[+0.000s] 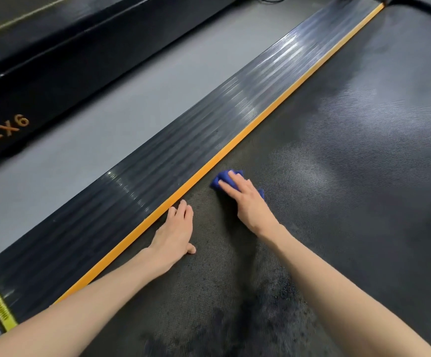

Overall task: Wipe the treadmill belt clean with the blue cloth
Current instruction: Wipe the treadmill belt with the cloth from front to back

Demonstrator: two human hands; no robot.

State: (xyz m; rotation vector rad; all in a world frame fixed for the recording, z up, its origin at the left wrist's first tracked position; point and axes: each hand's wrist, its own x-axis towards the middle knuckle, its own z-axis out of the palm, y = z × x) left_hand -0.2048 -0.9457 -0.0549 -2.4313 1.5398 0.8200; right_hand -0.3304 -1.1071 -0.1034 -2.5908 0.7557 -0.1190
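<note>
blue cloth [223, 177] sits bunched under the right hand [245, 199] – straight fingers pressing it to the belt [338, 176] near the orange strip [235, 143]; left hand [175, 233] lies flat, holding nothing – likely a brace.

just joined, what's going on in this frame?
A person is wiping a treadmill belt by hand. The right hand presses a bunched blue cloth down on the belt with fairly straight fingers, close to the orange strip along the belt's left edge. The left hand rests flat on the belt beside that strip, nearer the person, holding nothing. Darker blotches show on the belt nearest the camera.
</note>
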